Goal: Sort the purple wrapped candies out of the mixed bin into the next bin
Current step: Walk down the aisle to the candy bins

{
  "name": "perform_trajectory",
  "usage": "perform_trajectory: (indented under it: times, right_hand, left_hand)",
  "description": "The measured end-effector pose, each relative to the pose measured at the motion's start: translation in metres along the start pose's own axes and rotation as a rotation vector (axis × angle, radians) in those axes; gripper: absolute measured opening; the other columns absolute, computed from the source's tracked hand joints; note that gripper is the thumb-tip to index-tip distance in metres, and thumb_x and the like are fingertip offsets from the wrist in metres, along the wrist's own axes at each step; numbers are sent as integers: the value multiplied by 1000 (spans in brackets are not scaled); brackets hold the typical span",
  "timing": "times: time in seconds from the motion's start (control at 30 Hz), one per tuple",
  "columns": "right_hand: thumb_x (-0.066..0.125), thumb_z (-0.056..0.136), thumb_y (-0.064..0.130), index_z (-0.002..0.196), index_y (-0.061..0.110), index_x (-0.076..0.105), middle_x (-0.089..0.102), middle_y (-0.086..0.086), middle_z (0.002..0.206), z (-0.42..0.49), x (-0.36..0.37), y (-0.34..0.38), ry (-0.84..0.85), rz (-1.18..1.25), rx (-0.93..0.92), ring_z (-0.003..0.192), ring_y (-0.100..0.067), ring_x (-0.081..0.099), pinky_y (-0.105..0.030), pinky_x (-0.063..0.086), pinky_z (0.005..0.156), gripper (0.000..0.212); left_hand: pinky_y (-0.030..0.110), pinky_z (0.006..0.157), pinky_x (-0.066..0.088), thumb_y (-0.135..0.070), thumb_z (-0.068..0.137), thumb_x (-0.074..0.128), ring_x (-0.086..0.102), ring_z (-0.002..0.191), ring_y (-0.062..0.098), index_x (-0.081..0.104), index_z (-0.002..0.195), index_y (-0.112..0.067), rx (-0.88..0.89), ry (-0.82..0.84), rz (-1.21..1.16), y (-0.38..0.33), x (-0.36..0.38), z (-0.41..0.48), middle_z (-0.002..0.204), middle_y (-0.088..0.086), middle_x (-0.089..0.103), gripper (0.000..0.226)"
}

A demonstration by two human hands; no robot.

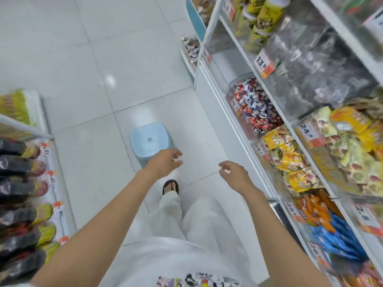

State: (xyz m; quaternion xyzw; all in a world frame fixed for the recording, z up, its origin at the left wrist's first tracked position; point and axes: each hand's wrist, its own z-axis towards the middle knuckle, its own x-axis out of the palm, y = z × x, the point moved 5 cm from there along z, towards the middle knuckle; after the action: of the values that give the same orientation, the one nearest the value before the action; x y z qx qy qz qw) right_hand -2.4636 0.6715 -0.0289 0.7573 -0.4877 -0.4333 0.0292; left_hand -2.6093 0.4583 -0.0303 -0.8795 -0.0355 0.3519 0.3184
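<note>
While you stand in the aisle, both hands are empty with fingers loosely curled: left hand (164, 164) above the blue stool (143, 146), right hand (235, 175) near the right shelving. The mixed wrapped candies (256, 108) fill a clear bin (230, 92) on the shelf, well apart from your 2 hands; purple ones are too blurred to pick out.

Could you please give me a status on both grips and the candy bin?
Left grip open, empty, near the stool. Right grip open, empty, clear of the shelf. Candy bin untouched, nothing in front of it.
</note>
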Motion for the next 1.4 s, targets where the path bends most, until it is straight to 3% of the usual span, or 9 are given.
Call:
perform_trajectory:
  times: [0.27, 0.37, 0.5, 0.8, 1.03, 1.13, 1.23, 1.33, 1.4]
  right_hand:
    - [59, 94, 27, 124, 22, 61, 63, 2, 119, 92, -74, 14, -116, 246, 111, 115, -18, 55, -35, 40, 104, 31]
    - [58, 95, 25, 127, 21, 59, 61, 0, 123, 130, -99, 4, -162, 300, 140, 116, -19, 56, -38, 41, 105, 32]
    - [57, 95, 23, 128, 19, 59, 62, -2, 125, 181, -125, -7, -268, 335, 175, 114, -20, 57, -38, 42, 102, 34]
    - [56, 95, 20, 126, 20, 60, 63, -1, 125, 241, -131, -9, -321, 504, 339, 113, -17, 57, -35, 42, 103, 31]
    - [56, 94, 11, 125, 16, 62, 63, -2, 125, 293, -105, -7, -501, 603, 495, 116, -19, 58, -30, 42, 103, 32]
    - [59, 91, 11, 126, 15, 62, 62, -5, 129, 318, -90, -10, -580, 554, 519, 121, -23, 55, -37, 39, 107, 36]
    - [65, 87, 12, 132, 13, 58, 55, -11, 136, 342, -71, -26, -766, 421, 533, 131, -30, 45, -42, 29, 114, 46]
    - [71, 83, 23, 140, 15, 49, 50, -9, 138, 367, -50, -56, -949, 315, 498, 130, -29, 39, -44, 22, 115, 61]
    - [73, 81, 29, 140, 15, 46, 52, -7, 132, 383, -37, -79, -1031, 205, 458, 124, -27, 40, -46, 23, 113, 66]
  left_hand:
    - [35, 84, 54, -28, 91, 64, 61, 87, 13, 63, 116, -22, 155, 127, 49, -95, -48, 144, 113, -7, 63, 26]
    - [37, 84, 54, -27, 89, 67, 63, 92, 14, 65, 114, -23, 179, 166, 81, -124, -48, 194, 115, -8, 63, 25]
    - [29, 87, 50, -29, 90, 66, 62, 88, 10, 65, 115, -23, 311, 243, 218, -163, -46, 261, 113, -10, 64, 26]
    - [36, 90, 51, -26, 89, 67, 65, 95, 18, 65, 116, -19, 412, 468, 405, -207, -47, 378, 117, -2, 65, 27]
    - [34, 91, 49, -31, 93, 61, 62, 102, 14, 60, 121, -26, 635, 649, 646, -202, -26, 450, 125, -6, 61, 29]
    - [32, 92, 47, -31, 94, 59, 57, 112, 13, 59, 125, -26, 785, 612, 722, -202, -17, 470, 127, -7, 57, 31]
    - [35, 100, 44, -28, 90, 64, 49, 124, 20, 57, 130, -23, 997, 458, 718, -194, 4, 498, 135, -2, 55, 40]
    - [46, 104, 41, -29, 80, 76, 49, 121, 29, 55, 135, -18, 1246, 283, 736, -177, 41, 530, 135, 7, 54, 60]
    - [44, 105, 36, -34, 77, 79, 49, 120, 28, 52, 138, -18, 1338, 204, 740, -164, 71, 551, 132, 6, 54, 69]
